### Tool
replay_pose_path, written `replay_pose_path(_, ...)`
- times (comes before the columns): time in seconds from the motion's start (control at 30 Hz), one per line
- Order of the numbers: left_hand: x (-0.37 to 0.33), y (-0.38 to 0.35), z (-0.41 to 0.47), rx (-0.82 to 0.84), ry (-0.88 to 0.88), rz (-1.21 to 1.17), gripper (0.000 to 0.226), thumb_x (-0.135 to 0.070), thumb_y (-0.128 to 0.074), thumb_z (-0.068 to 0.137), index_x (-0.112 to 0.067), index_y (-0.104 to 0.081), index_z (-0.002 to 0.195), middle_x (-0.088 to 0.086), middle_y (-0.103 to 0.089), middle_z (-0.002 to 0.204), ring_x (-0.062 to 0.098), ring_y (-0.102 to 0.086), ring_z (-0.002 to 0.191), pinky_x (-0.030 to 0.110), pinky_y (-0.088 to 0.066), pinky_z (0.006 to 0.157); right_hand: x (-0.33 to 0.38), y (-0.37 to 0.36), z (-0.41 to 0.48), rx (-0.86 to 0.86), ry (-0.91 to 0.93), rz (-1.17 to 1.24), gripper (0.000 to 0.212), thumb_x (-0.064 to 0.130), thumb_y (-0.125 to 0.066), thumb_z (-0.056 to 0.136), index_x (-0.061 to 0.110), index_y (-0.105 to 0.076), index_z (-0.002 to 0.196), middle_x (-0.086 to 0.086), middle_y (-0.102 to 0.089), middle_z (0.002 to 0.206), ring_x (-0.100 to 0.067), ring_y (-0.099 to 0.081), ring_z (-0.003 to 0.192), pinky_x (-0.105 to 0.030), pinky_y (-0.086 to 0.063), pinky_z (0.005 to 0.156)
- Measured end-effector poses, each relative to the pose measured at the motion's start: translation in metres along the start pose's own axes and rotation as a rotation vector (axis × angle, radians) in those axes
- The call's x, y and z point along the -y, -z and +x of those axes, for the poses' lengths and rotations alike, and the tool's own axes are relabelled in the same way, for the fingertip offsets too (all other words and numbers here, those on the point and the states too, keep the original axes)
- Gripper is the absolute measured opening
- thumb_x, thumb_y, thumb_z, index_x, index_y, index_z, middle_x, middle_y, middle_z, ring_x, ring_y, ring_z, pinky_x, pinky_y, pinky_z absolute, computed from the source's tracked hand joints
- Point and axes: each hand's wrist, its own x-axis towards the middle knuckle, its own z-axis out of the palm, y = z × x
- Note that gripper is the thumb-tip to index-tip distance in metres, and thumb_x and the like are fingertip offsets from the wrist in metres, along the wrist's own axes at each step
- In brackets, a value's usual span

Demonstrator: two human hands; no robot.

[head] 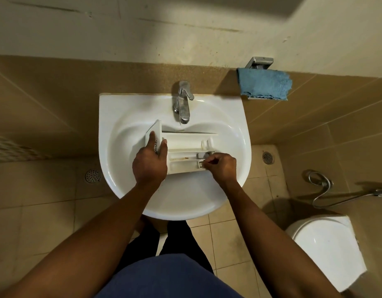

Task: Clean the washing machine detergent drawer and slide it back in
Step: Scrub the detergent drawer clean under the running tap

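Two bare arms are seen, the left arm (89, 239) and the right arm (267, 229). Each one ends in a bare hand, the left hand (150, 164) and the right hand (222, 166). A blue top (170, 278) is worn over the belly. Black trousers (185, 239) are worn on the legs.

Dark lettering (156, 147) is running along the white front panel (154, 131) of the detergent drawer (185, 145), at its left end, reading "Whir". The left hand (150, 166) is covering the remaining letters.
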Motion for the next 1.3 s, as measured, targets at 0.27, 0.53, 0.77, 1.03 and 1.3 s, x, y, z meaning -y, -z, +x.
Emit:
replay_pose_path(0.27,0.0,0.0,0.001,0.004,-0.002,-0.004,0.061,-0.058,-0.042,0.104,-0.026,-0.045,0.155,0.016,-0.074,0.112,0.036,-0.069,0.106,0.047,-0.055,0.092,0.0,0.006,0.014,0.148,-0.039,-0.004,0.012,0.014,-0.088,0.079,0.012,-0.084,0.09,-0.002,-0.079,0.088,-0.01,-0.069,0.08,-0.025,-0.055,0.088)
replay_pose_path(0.53,0.002,-0.002,0.001,-0.01,-0.002,-0.001,0.061,-0.059,-0.041,0.103,-0.027,-0.045,0.155,0.016,-0.074,0.109,0.035,-0.069,0.104,0.046,-0.055,0.09,0.003,-0.017,-0.001,-0.047,-0.018,-0.136,0.014,0.018,-0.081,0.08,0.011,-0.074,0.071,0.001,-0.066,0.061,-0.014,-0.062,0.057,-0.021,-0.05,0.06)
replay_pose_path(0.77,0.003,-0.002,0.004,-0.01,0.0,0.003,0.062,-0.059,-0.041,0.103,-0.026,-0.044,0.155,0.016,-0.074,0.105,0.035,-0.07,0.102,0.046,-0.055,0.089,0.004,-0.024,-0.007,-0.092,-0.054,-0.092,0.01,0.012,-0.076,0.088,0.007,-0.074,0.08,-0.001,-0.067,0.069,-0.014,-0.061,0.062,-0.023,-0.048,0.069)
replay_pose_path(1.03,0.003,-0.003,0.002,-0.019,-0.013,-0.004,0.062,-0.06,-0.042,0.103,-0.026,-0.045,0.155,0.017,-0.075,0.106,0.035,-0.07,0.102,0.045,-0.056,0.088,0.013,-0.014,0.006,-0.012,-0.052,-0.268,0.024,0.029,-0.083,0.079,0.014,-0.068,0.068,0.002,-0.063,0.062,-0.013,-0.06,0.057,-0.024,-0.048,0.06)
replay_pose_path(1.3,0.0,0.0,0.002,-0.011,-0.011,-0.012,0.062,-0.058,-0.042,0.103,-0.024,-0.045,0.155,0.017,-0.075,0.109,0.035,-0.071,0.103,0.047,-0.057,0.091,0.034,0.007,0.04,0.129,-0.187,-0.406,0.023,0.03,-0.082,0.068,0.016,-0.075,0.086,-0.002,-0.073,0.084,-0.024,-0.071,0.078,-0.032,-0.059,0.072)
